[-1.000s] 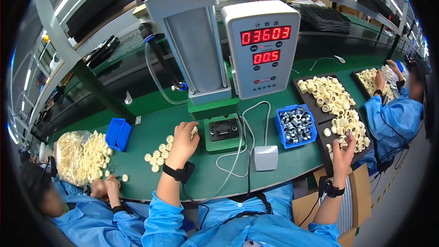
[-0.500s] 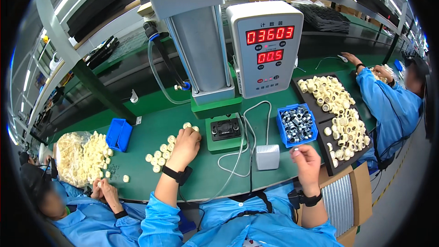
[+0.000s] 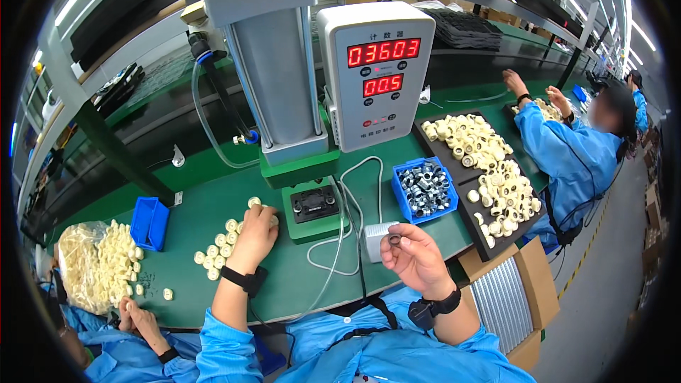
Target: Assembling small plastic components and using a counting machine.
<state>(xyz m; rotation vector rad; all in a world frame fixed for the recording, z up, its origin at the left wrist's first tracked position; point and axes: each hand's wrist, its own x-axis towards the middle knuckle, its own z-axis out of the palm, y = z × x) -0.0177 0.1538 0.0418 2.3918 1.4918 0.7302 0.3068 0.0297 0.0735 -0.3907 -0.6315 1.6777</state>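
Observation:
My left hand (image 3: 257, 237) is on the green table beside a cluster of cream round plastic caps (image 3: 219, 239). Its fingers curl down around a cream cap (image 3: 274, 220), partly hidden under the fingertips. Another cap lies just beyond the fingers. My right hand (image 3: 418, 259) is raised near the table's front edge, over a light grey pedal-like box. Between its thumb and fingers is a small dark metal ring (image 3: 394, 240), its opening visible. A blue bin (image 3: 405, 206) of similar metal rings stands just beyond that hand.
A press with a green base (image 3: 312, 229) and black fixture (image 3: 314, 203) stands between my hands, a counter box (image 3: 379, 74) beside it. Grey cables loop across the table. At right is a black tray (image 3: 474, 207) of cream parts; at left, a blue bin (image 3: 150, 223). Co-workers sit on both sides.
My view has swung to the right. My right hand has come inward from beside the bin, bringing the metal ring up into view. My left fingers have drawn one cap slightly nearer.

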